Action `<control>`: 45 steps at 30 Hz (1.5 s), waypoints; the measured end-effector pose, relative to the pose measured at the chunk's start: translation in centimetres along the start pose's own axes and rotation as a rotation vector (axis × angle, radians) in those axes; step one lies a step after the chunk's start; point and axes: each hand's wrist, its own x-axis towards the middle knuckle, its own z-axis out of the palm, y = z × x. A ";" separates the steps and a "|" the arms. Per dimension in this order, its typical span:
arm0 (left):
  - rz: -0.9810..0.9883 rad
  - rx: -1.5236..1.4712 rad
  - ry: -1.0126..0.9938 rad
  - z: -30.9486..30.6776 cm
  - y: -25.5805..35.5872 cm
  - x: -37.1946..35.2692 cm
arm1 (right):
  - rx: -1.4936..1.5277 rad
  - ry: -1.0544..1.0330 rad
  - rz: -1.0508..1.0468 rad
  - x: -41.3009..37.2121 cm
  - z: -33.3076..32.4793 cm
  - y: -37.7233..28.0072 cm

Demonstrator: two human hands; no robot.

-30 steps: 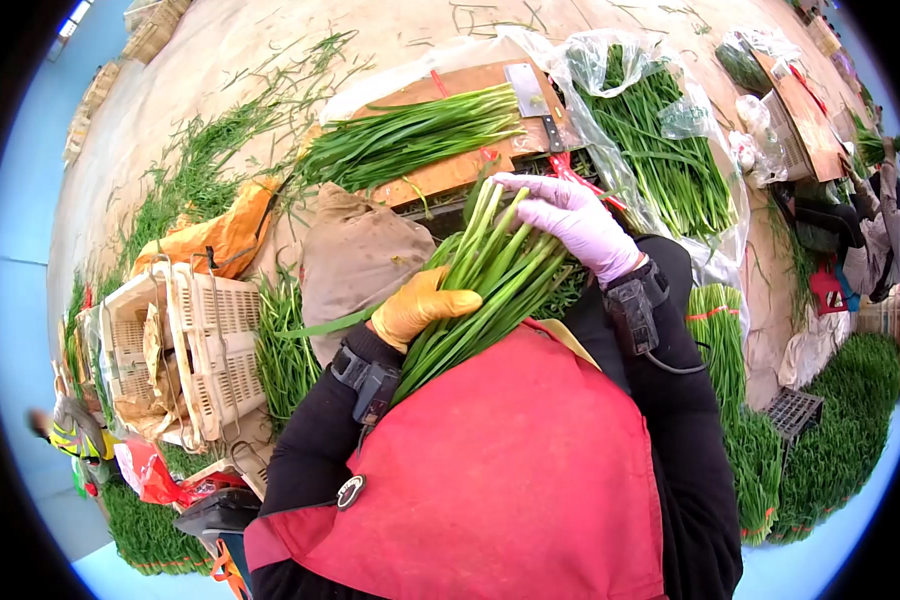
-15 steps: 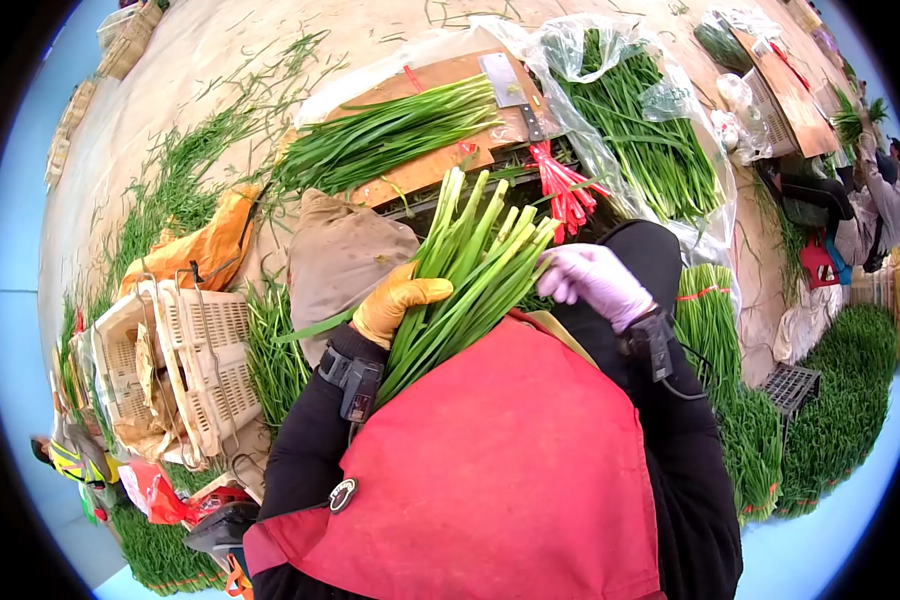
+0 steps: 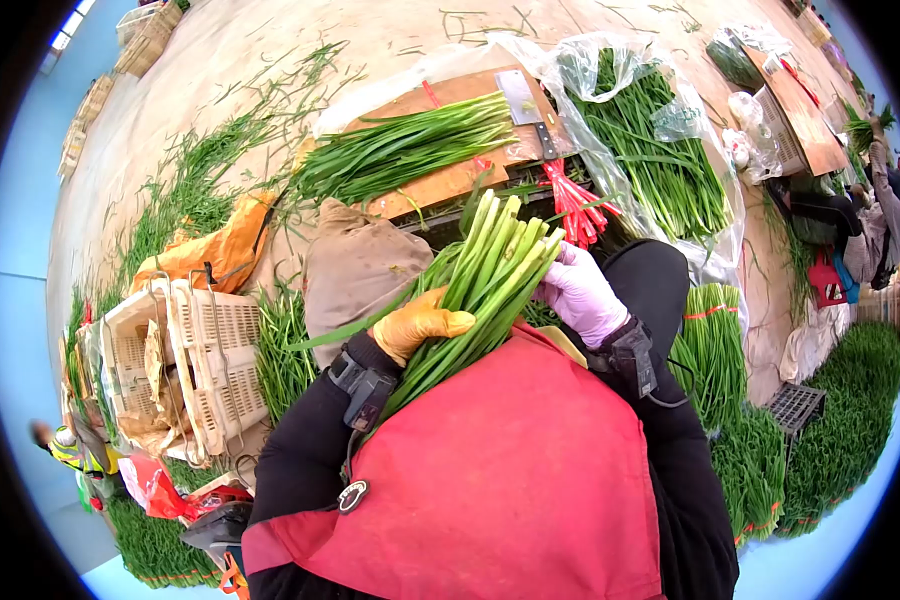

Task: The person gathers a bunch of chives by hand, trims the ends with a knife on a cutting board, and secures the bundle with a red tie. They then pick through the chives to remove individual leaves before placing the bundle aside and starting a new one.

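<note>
A bunch of garlic chives (image 3: 498,262) lies slanted across my lap, its pale cut ends pointing up and away. My left hand (image 3: 417,325), in an orange glove, is closed round the stalks from the left with the thumb on top. On the right side of the bunch is my right hand (image 3: 580,295) in a light purple glove, its fingers bent against the stalks near the pale ends; the fingertips are partly hidden. Beyond my hands, more chives (image 3: 405,150) lie on a wooden board (image 3: 440,185) beside a cleaver (image 3: 518,100). Red ties (image 3: 575,205) hang at the board's near right corner.
An open plastic bag of chives (image 3: 660,160) is at the right of the board. Tied bundles (image 3: 712,340) stand by my right knee. To the left are a cream plastic crate (image 3: 215,350) and an orange sack (image 3: 215,245). A co-worker (image 3: 880,200) sits far right.
My right hand has come in from the right and now meets the bunch. My left hand keeps its hold. The view has tilted slightly, shifting the scene down and right.
</note>
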 end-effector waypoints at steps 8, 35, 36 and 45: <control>-0.003 -0.034 0.027 -0.9 -0.8 0.0 | -0.046 -0.135 -0.210 2.7 -1.6 -4.8; 0.116 0.146 0.186 0.6 0.2 -0.2 | -0.085 -0.008 -0.105 1.9 2.9 0.6; 0.110 0.097 0.209 1.0 0.6 -0.5 | -0.078 -0.003 -0.110 1.9 3.0 0.6; 0.052 -0.086 -0.028 -0.9 -0.3 -2.8 | 0.003 0.058 -0.261 4.5 4.9 2.3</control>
